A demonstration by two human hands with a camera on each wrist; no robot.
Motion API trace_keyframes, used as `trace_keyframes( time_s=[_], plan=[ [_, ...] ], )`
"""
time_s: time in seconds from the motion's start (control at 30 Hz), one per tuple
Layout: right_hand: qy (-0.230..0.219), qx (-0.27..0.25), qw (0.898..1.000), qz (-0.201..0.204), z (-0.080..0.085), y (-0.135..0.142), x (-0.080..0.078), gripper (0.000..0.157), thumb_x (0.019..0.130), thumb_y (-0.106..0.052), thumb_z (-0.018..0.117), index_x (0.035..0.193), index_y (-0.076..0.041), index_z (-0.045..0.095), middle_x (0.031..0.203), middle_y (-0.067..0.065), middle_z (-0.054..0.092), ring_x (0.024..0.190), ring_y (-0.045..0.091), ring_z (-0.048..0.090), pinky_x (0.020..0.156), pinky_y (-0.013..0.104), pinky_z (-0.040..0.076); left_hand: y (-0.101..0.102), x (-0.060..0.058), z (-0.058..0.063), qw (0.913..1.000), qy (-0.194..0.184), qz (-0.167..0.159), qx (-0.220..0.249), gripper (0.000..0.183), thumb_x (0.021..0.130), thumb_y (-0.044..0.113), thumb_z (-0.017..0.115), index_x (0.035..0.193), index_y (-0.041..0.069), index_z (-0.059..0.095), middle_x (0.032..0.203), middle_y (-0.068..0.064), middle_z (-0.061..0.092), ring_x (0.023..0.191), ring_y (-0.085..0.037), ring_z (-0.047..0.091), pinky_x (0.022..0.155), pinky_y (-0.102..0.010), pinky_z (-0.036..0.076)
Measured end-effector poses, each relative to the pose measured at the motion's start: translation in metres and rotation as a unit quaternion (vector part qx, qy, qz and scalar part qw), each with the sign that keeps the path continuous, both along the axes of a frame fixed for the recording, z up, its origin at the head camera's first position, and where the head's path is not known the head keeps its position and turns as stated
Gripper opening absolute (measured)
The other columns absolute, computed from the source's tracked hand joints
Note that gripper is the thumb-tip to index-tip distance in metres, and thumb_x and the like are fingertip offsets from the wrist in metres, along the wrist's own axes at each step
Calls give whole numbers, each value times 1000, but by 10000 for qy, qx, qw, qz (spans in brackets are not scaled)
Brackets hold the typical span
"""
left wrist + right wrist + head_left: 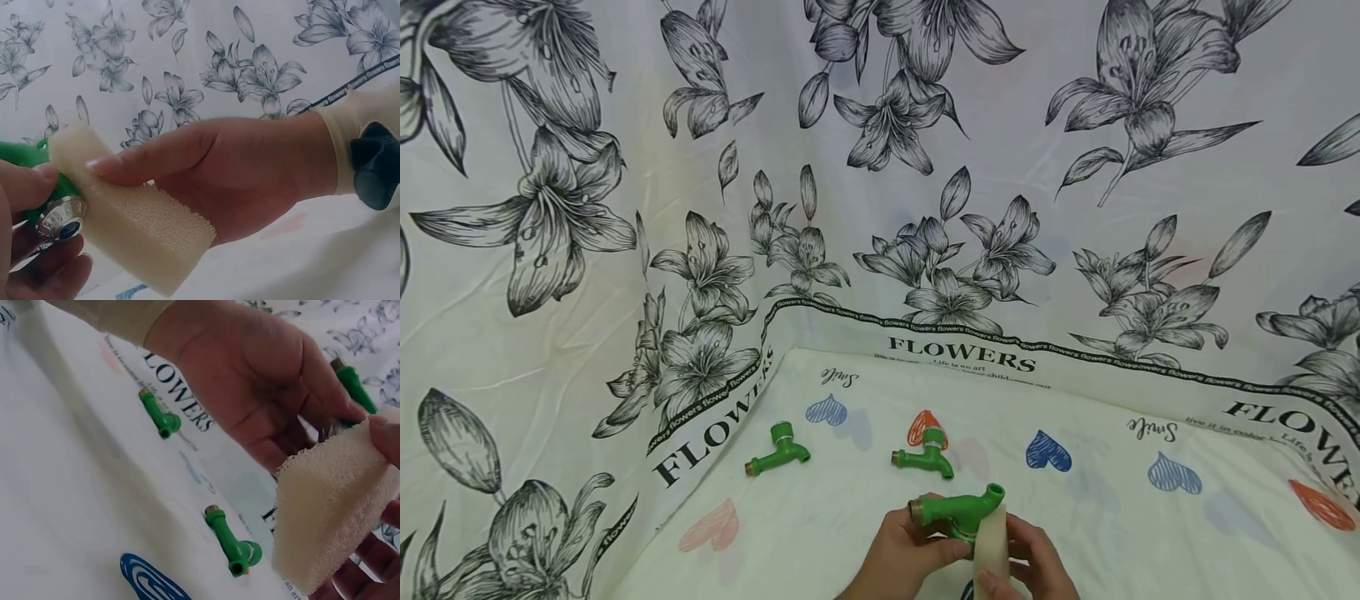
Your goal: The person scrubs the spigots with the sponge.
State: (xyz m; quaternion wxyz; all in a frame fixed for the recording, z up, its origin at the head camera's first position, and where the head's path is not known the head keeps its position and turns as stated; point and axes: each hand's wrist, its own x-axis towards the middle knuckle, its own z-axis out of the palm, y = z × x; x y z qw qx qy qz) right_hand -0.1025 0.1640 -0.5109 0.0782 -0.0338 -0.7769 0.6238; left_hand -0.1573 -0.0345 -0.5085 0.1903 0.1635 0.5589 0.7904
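Observation:
My left hand (906,554) grips a green faucet (962,508) with a brass-coloured threaded end, its spout pointing up and right. A pale, porous sponge block (991,542) is held in my right hand (1036,554), thumb on its near face. The sponge lies against the faucet near the spout. In the left wrist view, a silvery collar (62,215) on the faucet shows between the left fingers and the sponge (134,212). The right wrist view shows the left hand (250,375) behind the sponge (337,500), which hides most of the held faucet.
Two more green faucets lie on the white heart-printed cloth: one at the left (781,450), the other (925,454) just beyond my hands. A flower-printed curtain (1060,317) hangs behind and along the left side, with its lower border meeting the cloth.

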Motion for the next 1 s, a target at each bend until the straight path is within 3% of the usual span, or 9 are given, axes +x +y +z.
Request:
trace_keyframes(
  time_s=[0.17,0.33,0.5,0.7,0.8,0.9,1.0],
  plan=[
    [-363,-216,9991,-37,-3,6,-5,64,92,-12,88,148,-6,59,132,10,64,111,29,67,90,29,60,-3,-1,0,9965,399,-718,176,43,113,12,63,151,-8,58,148,-13,62,130,-18,62,106,-30,53],
    [-354,-151,9993,-16,-3,5,-4,63,92,-11,88,148,-5,59,131,10,64,110,28,66,90,29,60,-2,-2,-2,9950,510,-828,213,42,114,11,61,151,-8,58,147,-10,62,133,-18,58,106,-31,54],
    [-348,-82,9993,67,-3,2,-3,63,92,-15,89,147,-6,61,129,9,63,110,29,66,88,29,60,-1,1,-4,9977,435,-512,132,40,111,12,65,146,-7,63,148,-13,63,129,-17,63,103,-30,56],
    [-165,181,9997,16,-4,-2,-1,64,89,-15,92,145,-5,63,124,9,63,107,29,66,85,31,61,2,-1,-6,9976,221,544,-367,34,104,16,78,132,-2,73,127,-14,74,112,-23,73,94,-29,60],
    [-13,392,9992,-72,-3,-6,1,65,86,-15,94,143,-5,64,121,8,63,105,26,66,82,32,61,3,-2,-6,9949,15,949,-341,38,101,14,81,131,-2,64,118,-14,77,107,-24,75,90,-29,61],
    [185,556,9981,-195,-2,-9,4,65,82,-13,97,139,-6,67,118,4,65,100,24,67,80,33,62,3,-3,-7,9955,156,929,-122,53,102,10,79,141,0,45,121,-19,75,107,-26,76,89,-31,61],
    [291,701,9968,-233,-1,-12,5,65,80,-15,99,137,-9,68,116,1,65,99,20,67,80,32,62,0,-4,-9,9961,544,694,-92,72,105,8,75,161,7,31,125,-21,71,109,-28,75,91,-32,61]
  ],
)
